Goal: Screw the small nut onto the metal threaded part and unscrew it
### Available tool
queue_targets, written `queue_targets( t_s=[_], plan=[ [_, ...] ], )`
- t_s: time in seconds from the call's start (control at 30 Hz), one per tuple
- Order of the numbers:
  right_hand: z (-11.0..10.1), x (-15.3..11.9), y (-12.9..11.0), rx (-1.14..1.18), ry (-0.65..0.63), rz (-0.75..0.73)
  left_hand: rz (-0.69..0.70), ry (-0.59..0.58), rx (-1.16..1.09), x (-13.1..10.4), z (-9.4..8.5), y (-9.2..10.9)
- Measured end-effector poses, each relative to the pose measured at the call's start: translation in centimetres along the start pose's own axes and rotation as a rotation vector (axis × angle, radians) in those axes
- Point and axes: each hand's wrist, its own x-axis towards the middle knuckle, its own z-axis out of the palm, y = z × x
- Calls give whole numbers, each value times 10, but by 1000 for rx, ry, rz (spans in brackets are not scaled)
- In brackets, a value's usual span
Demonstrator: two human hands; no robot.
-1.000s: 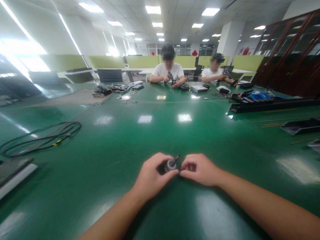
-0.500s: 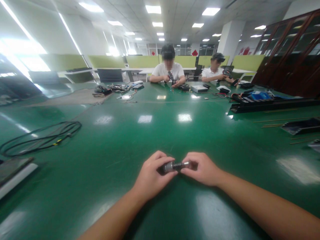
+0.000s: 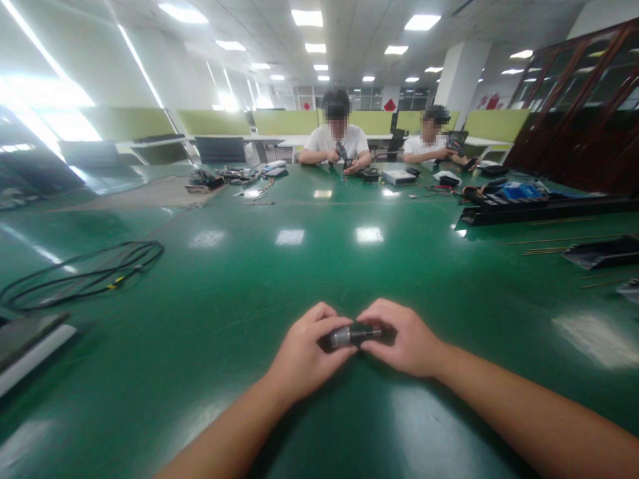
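Note:
A small dark and silver cylindrical metal part (image 3: 344, 336) lies sideways between my two hands, above the green table (image 3: 239, 266). My left hand (image 3: 309, 342) is closed round its thicker grey end, thumb below and fingers above. The thinner right end of the part reaches between the thumb and fingers of my right hand (image 3: 407, 338), which curls round it from the right. Whether the right fingertips touch it is hard to tell, as the fingers hide part of that end.
A coiled black cable (image 3: 117, 283) lies at the left, with a flat panel (image 3: 37, 352) nearer. Black channels (image 3: 529, 209) and thin rods are at the right. Across the table sit two people (image 3: 337, 143), each holding a dark tool, among scattered parts.
My right hand has opened slightly around the thin end, its fingers raised a little. The part's right end now looks darker and sits slightly lower.

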Motion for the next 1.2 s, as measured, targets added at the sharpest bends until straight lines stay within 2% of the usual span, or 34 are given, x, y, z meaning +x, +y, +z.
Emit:
queue_targets(
  t_s=[0.43, 1.2],
  plan=[
    [2, 0, -1, 36, -35, -71, 10, -52, 20, -1, 1, -2],
    [4, -1, 4, 41, -39, -63, 10, -63, 41, -3, 4, -3]
  ],
)
